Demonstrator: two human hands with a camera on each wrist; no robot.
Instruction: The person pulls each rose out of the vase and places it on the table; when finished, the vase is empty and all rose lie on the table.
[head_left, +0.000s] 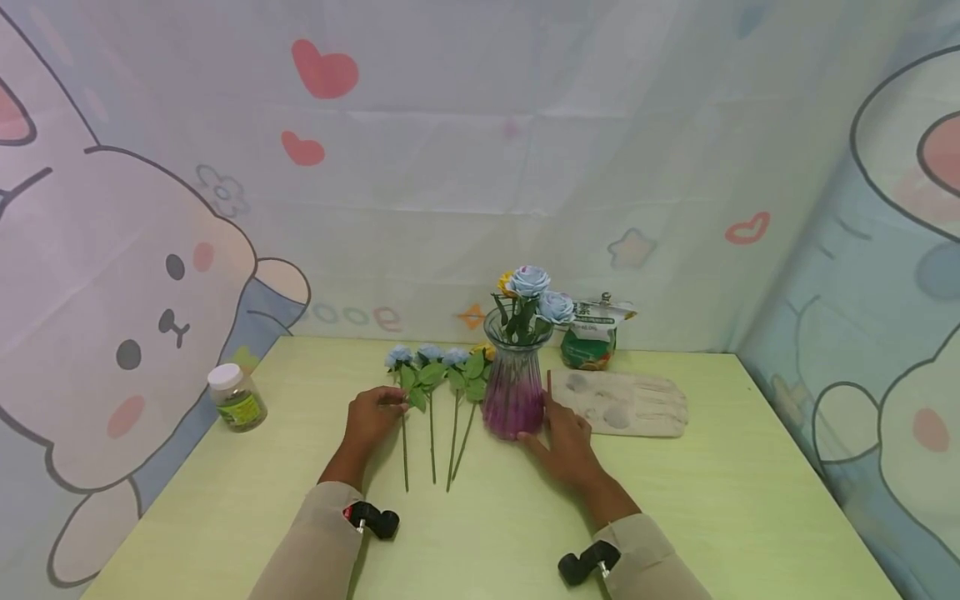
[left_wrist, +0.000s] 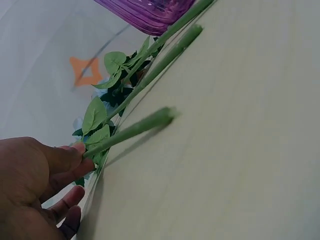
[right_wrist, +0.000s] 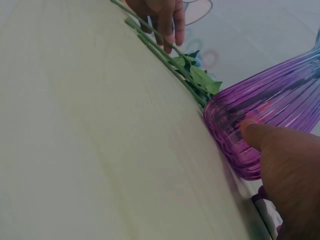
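Note:
My left hand [head_left: 372,421] pinches the green stem [left_wrist: 132,131] of the leftmost blue artificial rose [head_left: 398,357], between thumb and forefinger just below its leaves. In the left wrist view, the cut end of that stem stands slightly off the tabletop. My right hand [head_left: 566,442] grips the lower right side of a ribbed glass vase [head_left: 513,392], clear at the top and purple below, with the thumb [right_wrist: 255,132] on its front. The vase stands upright and holds two blue roses [head_left: 528,282] and a yellow one [head_left: 506,283].
Beside the vase lie more blue roses [head_left: 455,357] and a yellow rose [head_left: 487,352], stems toward me. A white-capped jar [head_left: 238,400] stands at the table's left edge. Behind on the right are a green-and-white packet [head_left: 589,346] and a flat pale grey piece with dark patches [head_left: 637,404].

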